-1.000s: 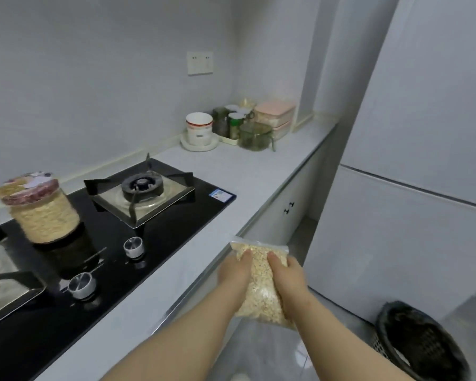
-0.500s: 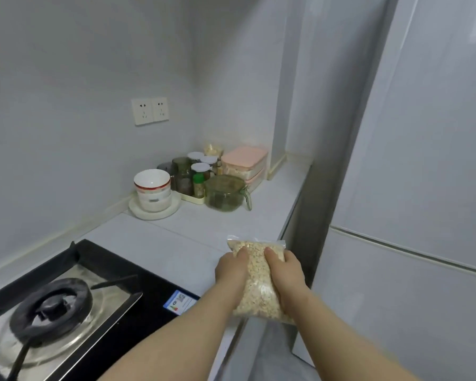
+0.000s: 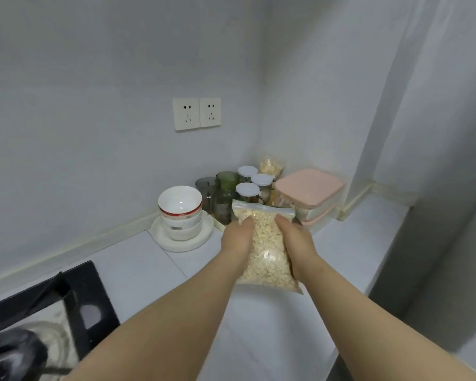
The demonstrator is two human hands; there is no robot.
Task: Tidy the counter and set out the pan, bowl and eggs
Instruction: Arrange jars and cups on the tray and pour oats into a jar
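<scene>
Both hands hold a clear bag of oats (image 3: pixel 264 248) above the white desk (image 3: pixel 138 268): the left hand (image 3: pixel 238 237) has its grip clenched on the bag's left edge, the right hand (image 3: pixel 296 240) on its right edge. At 10 o'clock from the bag, stacked bowls (image 3: pixel 180 213) sit on a plate. Jars (image 3: pixel 247 189) and pink boxes (image 3: pixel 309 188) stand at 12 o'clock. The stove (image 3: pixel 74 295) lies at 8 o'clock.

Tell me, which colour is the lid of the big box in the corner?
Pale pink lid, seen in the head view.
</scene>
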